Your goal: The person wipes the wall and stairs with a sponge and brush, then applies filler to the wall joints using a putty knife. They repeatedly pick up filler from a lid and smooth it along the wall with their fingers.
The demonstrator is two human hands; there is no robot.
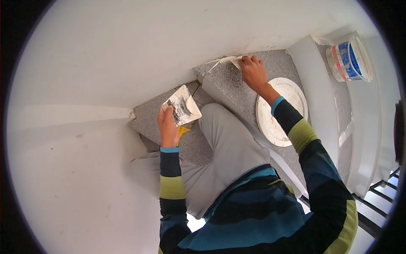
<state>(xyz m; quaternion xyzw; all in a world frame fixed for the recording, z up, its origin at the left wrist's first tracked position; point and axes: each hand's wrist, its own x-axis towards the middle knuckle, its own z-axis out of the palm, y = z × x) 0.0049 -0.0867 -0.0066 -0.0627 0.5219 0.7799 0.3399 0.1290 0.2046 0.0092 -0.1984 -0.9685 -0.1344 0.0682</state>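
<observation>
My left hand (168, 127) is closed on the edge of a square, putty-smeared plate (188, 111), its face turned up with white and dark smears. My right hand (255, 76) pinches a small white-coated putty scraper (237, 62) low against the wall, where the grey speckled step (228, 78) meets it. A streak of white putty (214, 67) runs along that joint, left of the scraper. Beneath my right forearm, a round white bucket lid (264, 120) lies on the same step, partly covered by the sleeve.
A white and blue bucket (337, 63) stands on a higher step at the upper right. Something yellow (182, 132) shows beside my left wrist. The white wall (127, 55) borders the stairs, and black railing bars (376, 190) are at the lower right.
</observation>
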